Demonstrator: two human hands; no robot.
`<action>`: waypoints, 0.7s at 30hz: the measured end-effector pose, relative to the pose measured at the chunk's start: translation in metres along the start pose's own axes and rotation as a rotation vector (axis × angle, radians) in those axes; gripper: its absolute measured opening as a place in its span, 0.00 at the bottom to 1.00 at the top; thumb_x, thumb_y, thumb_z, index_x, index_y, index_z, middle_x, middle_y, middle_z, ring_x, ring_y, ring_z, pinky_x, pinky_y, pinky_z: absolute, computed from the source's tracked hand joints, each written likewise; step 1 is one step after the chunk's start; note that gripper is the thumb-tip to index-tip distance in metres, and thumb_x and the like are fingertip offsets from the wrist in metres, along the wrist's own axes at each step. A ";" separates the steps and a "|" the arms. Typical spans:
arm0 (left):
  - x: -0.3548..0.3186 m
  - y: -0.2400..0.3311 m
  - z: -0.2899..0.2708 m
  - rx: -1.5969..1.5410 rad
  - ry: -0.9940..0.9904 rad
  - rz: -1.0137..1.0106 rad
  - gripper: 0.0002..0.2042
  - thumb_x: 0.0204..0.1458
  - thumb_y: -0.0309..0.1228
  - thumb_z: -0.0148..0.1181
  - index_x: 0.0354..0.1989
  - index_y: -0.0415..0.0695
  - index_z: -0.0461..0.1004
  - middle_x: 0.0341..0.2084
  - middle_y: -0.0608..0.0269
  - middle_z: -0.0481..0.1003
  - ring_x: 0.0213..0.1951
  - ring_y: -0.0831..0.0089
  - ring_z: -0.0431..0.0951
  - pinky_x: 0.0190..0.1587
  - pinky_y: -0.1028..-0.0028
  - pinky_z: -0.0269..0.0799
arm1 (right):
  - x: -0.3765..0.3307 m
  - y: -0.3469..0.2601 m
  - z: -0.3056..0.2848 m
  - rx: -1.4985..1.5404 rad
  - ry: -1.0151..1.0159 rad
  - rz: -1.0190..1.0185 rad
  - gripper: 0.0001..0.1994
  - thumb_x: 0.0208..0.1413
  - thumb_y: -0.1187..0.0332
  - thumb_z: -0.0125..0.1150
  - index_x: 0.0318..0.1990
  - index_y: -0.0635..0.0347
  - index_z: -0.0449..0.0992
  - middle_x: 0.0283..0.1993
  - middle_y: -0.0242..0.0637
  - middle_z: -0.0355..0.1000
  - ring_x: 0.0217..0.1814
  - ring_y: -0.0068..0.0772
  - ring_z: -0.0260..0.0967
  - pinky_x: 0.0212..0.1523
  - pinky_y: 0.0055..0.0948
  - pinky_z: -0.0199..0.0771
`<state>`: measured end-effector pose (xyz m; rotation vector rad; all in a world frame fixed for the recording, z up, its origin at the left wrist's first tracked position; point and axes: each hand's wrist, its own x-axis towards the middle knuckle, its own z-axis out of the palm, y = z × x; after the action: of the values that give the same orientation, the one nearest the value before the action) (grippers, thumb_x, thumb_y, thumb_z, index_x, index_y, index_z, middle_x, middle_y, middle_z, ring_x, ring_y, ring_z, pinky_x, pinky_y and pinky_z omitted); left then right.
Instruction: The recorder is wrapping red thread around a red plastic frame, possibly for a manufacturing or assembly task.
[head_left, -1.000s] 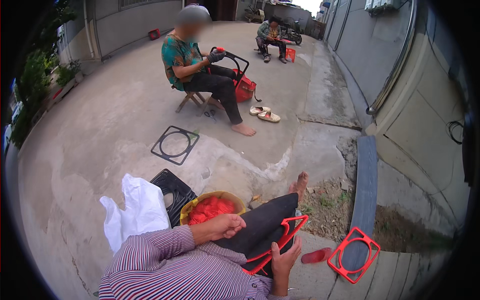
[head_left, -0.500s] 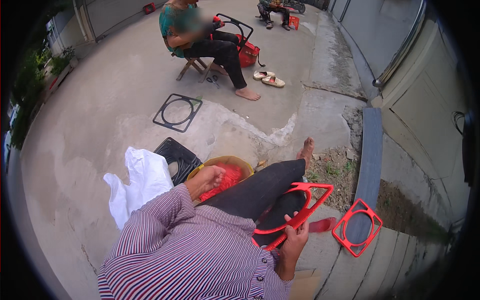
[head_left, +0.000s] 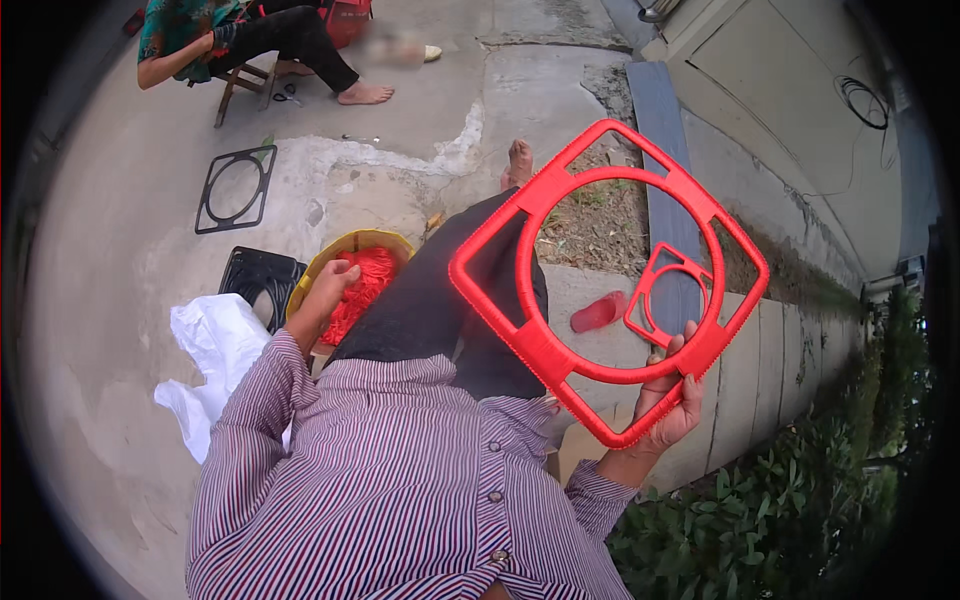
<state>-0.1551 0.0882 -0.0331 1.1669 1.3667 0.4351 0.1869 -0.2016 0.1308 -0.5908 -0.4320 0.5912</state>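
My right hand (head_left: 668,405) grips a red square frame (head_left: 546,188) with a round ring inside it, wound in red strip. It is raised and tilted in front of my right side, the thumb and fingers round its lower right edge. My left hand (head_left: 328,292) hovers by the rim of a yellow basket (head_left: 372,238), fingers curled together. Whether they pinch a strand is too small to tell. Inside the basket lies a heap of red strips (head_left: 368,285), right beside that hand. My dark-trousered leg (head_left: 430,265) stretches out next to the basket.
Left of the basket are a black stack of frames (head_left: 245,270) and a white sack (head_left: 215,340). Farther off lies a black frame (head_left: 232,226), near a seated person (head_left: 185,40). A smaller-looking red frame (head_left: 643,282) rests by a grey plank (head_left: 665,130) and red slipper (head_left: 600,312).
The red frame has come up from beside my leg, raised and turned face-on by my right hand. My left hand stays by the basket. The whole view has swung right and downward.
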 end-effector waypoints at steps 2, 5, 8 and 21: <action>-0.014 0.021 -0.002 -0.105 -0.086 0.047 0.26 0.57 0.43 0.51 0.57 0.36 0.63 0.50 0.52 0.70 0.52 0.66 0.70 0.53 0.68 0.65 | 0.000 0.002 -0.011 0.057 0.005 0.013 0.33 0.53 0.78 0.45 0.67 0.69 0.44 0.66 0.59 0.53 0.61 0.51 0.65 0.48 0.51 0.76; -0.033 0.057 0.008 -0.414 -0.387 0.186 0.26 0.57 0.46 0.50 0.55 0.36 0.65 0.49 0.51 0.72 0.51 0.65 0.73 0.54 0.67 0.66 | -0.003 0.012 -0.021 0.108 0.004 0.067 0.35 0.52 0.76 0.47 0.68 0.67 0.44 0.66 0.58 0.53 0.59 0.48 0.67 0.46 0.48 0.76; -0.047 0.088 0.029 -0.632 -0.658 0.207 0.26 0.58 0.45 0.49 0.54 0.35 0.65 0.47 0.49 0.73 0.46 0.62 0.75 0.51 0.67 0.70 | -0.007 0.020 -0.025 0.143 -0.009 0.130 0.36 0.51 0.75 0.50 0.68 0.68 0.45 0.65 0.59 0.55 0.57 0.48 0.69 0.45 0.48 0.76; -0.067 0.115 0.075 -0.653 -0.807 0.164 0.22 0.58 0.44 0.49 0.52 0.39 0.66 0.37 0.60 0.76 0.32 0.71 0.78 0.30 0.73 0.77 | -0.021 0.020 -0.055 0.184 -0.079 0.222 0.36 0.47 0.77 0.55 0.65 0.69 0.49 0.62 0.59 0.59 0.53 0.49 0.70 0.43 0.51 0.76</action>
<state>-0.0607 0.0527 0.0818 0.7611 0.3746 0.4144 0.1926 -0.2229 0.0720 -0.4431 -0.3841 0.8593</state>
